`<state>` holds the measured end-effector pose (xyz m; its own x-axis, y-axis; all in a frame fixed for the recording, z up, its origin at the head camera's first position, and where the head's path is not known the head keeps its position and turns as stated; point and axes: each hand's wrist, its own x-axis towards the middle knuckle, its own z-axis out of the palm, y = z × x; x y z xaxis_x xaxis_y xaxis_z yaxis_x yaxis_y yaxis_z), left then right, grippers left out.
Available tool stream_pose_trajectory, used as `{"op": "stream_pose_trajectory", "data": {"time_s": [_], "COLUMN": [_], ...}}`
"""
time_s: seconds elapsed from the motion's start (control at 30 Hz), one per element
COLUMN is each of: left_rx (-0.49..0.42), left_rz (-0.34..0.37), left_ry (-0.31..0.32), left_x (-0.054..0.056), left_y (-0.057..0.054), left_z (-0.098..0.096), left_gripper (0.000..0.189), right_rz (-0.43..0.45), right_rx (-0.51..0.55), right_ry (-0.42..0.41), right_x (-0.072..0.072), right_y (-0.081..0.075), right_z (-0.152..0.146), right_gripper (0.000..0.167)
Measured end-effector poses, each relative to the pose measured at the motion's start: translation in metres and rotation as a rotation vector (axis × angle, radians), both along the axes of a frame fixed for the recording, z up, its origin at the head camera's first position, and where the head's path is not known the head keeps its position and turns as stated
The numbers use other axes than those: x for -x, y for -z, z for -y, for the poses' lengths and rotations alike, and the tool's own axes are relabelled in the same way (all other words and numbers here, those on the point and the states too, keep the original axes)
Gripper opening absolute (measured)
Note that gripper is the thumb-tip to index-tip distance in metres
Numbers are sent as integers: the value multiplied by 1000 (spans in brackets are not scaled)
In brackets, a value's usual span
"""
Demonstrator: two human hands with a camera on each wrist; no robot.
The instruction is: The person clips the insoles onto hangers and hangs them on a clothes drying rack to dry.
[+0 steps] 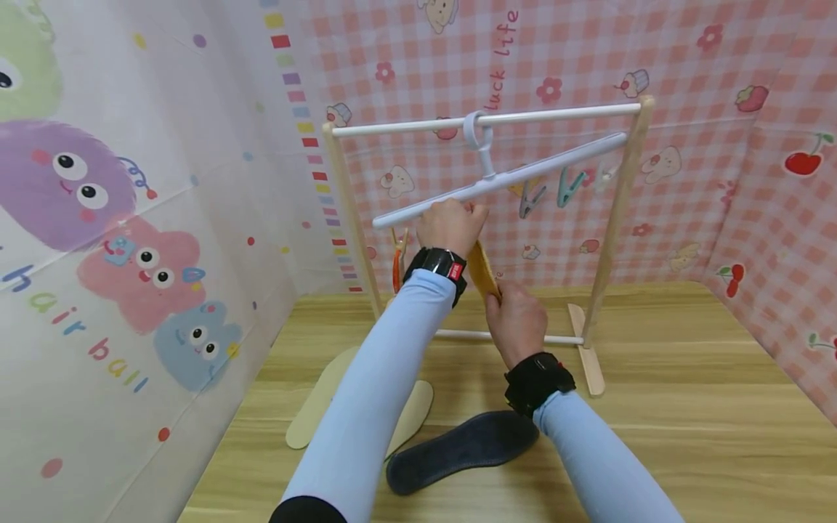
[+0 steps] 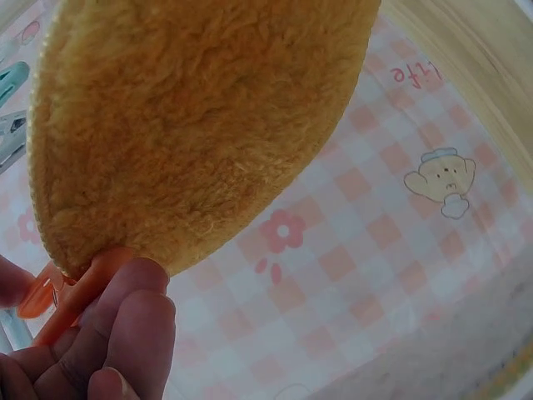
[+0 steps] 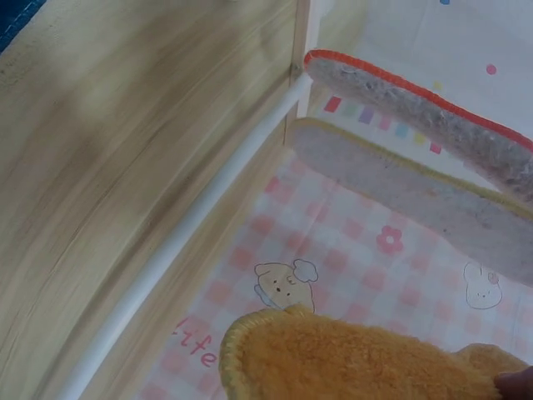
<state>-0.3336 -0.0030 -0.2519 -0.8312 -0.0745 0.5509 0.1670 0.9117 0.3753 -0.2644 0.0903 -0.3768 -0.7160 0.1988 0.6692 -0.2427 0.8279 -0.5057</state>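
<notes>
A fuzzy mustard-yellow insole hangs under the white clothes hanger, which tilts with its right end up on the rack's top bar. My left hand is just below the hanger's left half, pinching an orange clothespin at the insole's upper end. Lower down, my right hand grips the insole along its side; only a fingertip shows in the right wrist view. Left of these hang an orange-edged insole and a pale one with a yellow edge.
Grey and green clothespins hang from the hanger's right half. On the wooden table lie two beige insoles and a dark insole. The rack's right post stands beside the hanger's end.
</notes>
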Motion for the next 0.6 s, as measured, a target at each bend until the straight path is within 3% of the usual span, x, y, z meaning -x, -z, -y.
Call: {"op": "stream_pose_trajectory", "data": {"time_s": [0.33,0.6], "left_rx": [23,53], "left_rz": [17,-17], "left_ry": [1,-24], "left_x": [1,3], "left_y": [3,6], "left_z": [7,9], "left_gripper": [48,48], "right_rz": [62,101], "right_rx": [-21,-32], "right_ry": [-39,-81], "right_x": [1,-4], "right_y": [0,3], "right_z": [7,10], "right_gripper": [16,19]}}
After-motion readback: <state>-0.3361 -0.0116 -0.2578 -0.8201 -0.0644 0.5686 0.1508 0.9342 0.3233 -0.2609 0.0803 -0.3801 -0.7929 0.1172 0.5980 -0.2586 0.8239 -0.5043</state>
